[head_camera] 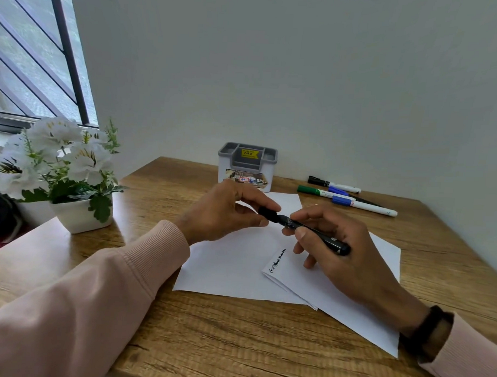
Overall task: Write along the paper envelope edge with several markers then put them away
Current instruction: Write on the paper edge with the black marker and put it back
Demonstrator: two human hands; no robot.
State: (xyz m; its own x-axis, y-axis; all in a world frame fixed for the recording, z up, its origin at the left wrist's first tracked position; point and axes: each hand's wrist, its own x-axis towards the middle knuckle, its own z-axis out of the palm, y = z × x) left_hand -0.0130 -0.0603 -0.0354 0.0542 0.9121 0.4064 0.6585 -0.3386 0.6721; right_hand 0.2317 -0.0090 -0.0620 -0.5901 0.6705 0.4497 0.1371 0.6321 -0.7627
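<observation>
A white paper envelope (pixel 331 287) lies on a white sheet (pixel 227 266) on the wooden desk, with black handwriting (pixel 278 260) along its left edge. My right hand (pixel 343 253) grips a black marker (pixel 316 233) by its barrel above the paper. My left hand (pixel 227 210) pinches the black cap (pixel 267 213) at the marker's tip end; whether the cap is seated I cannot tell. Several capped markers lie at the back right: a black-capped one (pixel 333 184), a green-capped one (pixel 323 192), a blue-capped one (pixel 363 205) and another blue one (pixel 338 190).
A grey and white pen holder (pixel 246 165) stands at the back of the desk (pixel 236 343) against the wall. A white pot of white flowers (pixel 80 213) stands at the left. A window lies beyond it. The desk's right edge runs close to the wall.
</observation>
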